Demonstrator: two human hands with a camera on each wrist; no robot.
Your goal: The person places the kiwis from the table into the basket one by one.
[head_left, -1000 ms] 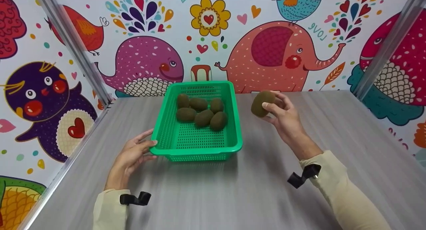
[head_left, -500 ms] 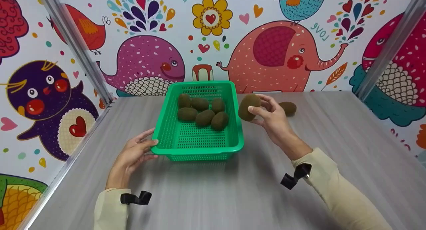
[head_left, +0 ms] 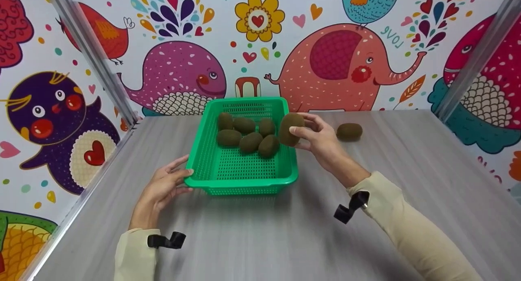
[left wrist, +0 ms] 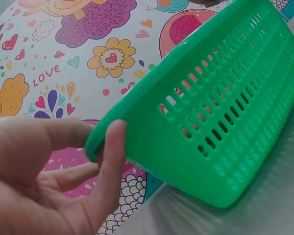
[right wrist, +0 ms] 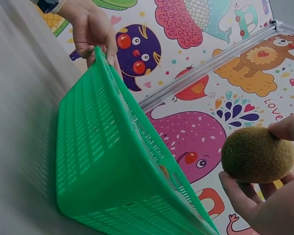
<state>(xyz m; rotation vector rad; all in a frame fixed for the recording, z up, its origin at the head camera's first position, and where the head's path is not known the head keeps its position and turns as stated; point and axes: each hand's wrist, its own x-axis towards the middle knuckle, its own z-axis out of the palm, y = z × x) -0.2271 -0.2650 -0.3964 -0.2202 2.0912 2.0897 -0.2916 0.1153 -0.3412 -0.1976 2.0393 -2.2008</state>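
Observation:
A brown fuzzy kiwi (right wrist: 258, 154) is held between the thumb and fingers of my right hand (head_left: 321, 140), over the right rim of a green plastic basket (head_left: 248, 182). Inside that basket several kiwis (head_left: 250, 142) lie in two rough rows toward its far half. My left hand (head_left: 165, 187) grips the basket's near left corner, thumb on the rim and fingers beneath, as the left wrist view shows close up. One more kiwi (head_left: 349, 132) rests on the table to the right of my right hand.
The grey wood-grain table (head_left: 244, 240) carries the basket. Behind it stands a wall (head_left: 260, 61) printed with cartoon animals, and metal posts (head_left: 97, 61) rise at the left and right corners. Each sleeve has a black strap mount (head_left: 167, 240).
My right hand has moved left with its kiwi, from beside the basket to over its right rim. The kiwi on the table has come into view behind it. My left hand stays put.

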